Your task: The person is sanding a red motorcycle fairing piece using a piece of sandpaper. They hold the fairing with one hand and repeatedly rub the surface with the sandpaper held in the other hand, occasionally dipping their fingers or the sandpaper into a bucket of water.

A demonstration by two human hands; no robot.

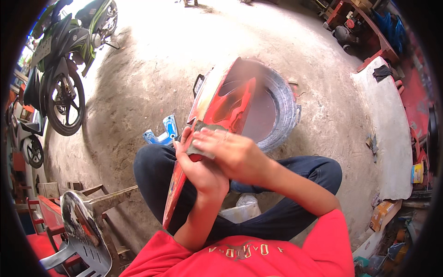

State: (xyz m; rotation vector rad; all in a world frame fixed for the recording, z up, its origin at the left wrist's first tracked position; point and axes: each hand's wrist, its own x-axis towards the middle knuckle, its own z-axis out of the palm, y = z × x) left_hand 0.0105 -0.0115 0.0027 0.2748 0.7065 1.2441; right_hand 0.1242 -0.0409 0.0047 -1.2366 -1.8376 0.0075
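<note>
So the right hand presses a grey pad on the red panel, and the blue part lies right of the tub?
Not quite: the head view shows the blue part left of the tub. The right hand does press the grey pad.

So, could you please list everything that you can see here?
Panel: one, red and pale, centre
Pad: one, grey, on panel
Basin: one, grey, behind panel
Bracket: one, blue-white, left of basin
Motorbikes: at least two, one black-green, upper left
Plastic chair: one, worn grey, lower left
Slab: one, whitish, right
Cloth: one, black, on slab
Frame: one, red, upper right
Carton: one, brown, lower right
Bag: one, whitish, below basin
Floor: one, grey-brown, all round
Clutter: uncounted, mixed, both side edges
Trousers: one pair, dark blue, below basin
Shirt: one, red, lower edge
Left hand: one, bare, at panel
Right hand: one, bare, on pad
</note>
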